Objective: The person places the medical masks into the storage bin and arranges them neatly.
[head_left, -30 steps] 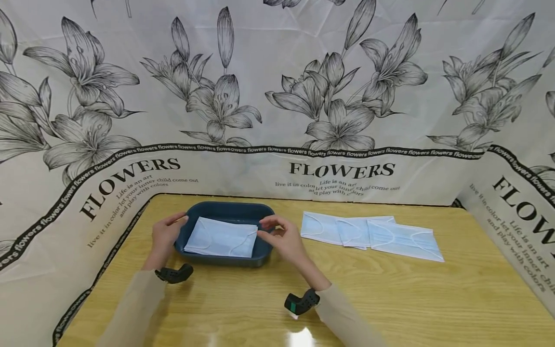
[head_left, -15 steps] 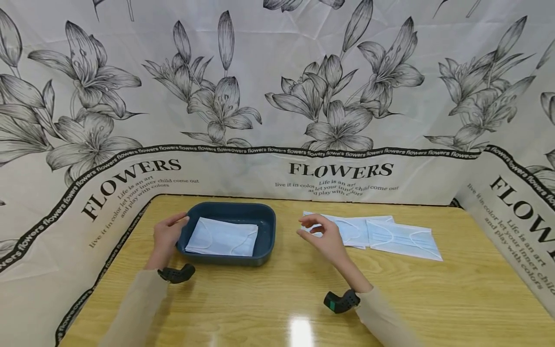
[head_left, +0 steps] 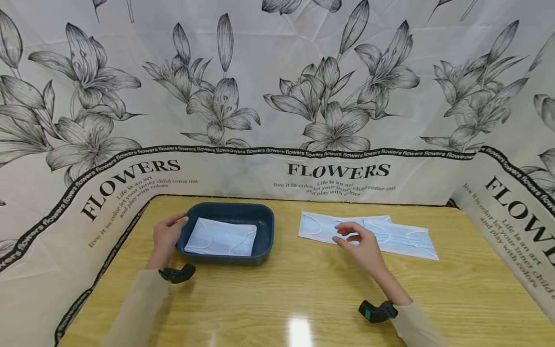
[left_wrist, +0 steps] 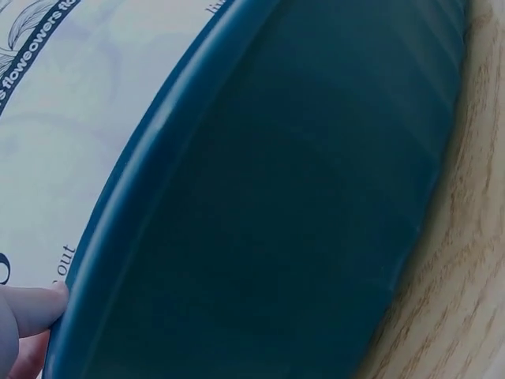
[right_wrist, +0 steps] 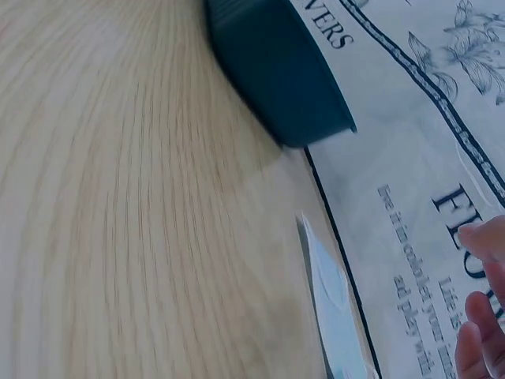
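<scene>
A dark blue plastic basin [head_left: 267, 236] stands at the left of the table, with a small stack of pale blue face masks [head_left: 223, 238] lying flat in it. My left hand [head_left: 166, 237] holds the basin's left rim; in the left wrist view a thumb [left_wrist: 35, 308] rests right at that rim. Over at the right, several more face masks [head_left: 314, 227] lie overlapped in a row. My right hand [head_left: 363, 246] hovers in front of their middle, fingers loosely curved and holding nothing, and covers part of them. The rightmost mask [head_left: 418, 242] shows folded pleats and ear loops.
The wooden table [head_left: 260, 299] ends at the back against a white flower-print cloth [head_left: 243, 173], which also rises at both sides. Each wrist wears a black camera mount, such as the right one [head_left: 377, 312].
My right hand has left the basin's right side and travelled rightward to the row of masks. The left hand stays at the basin's rim, and the masks inside lie as before.
</scene>
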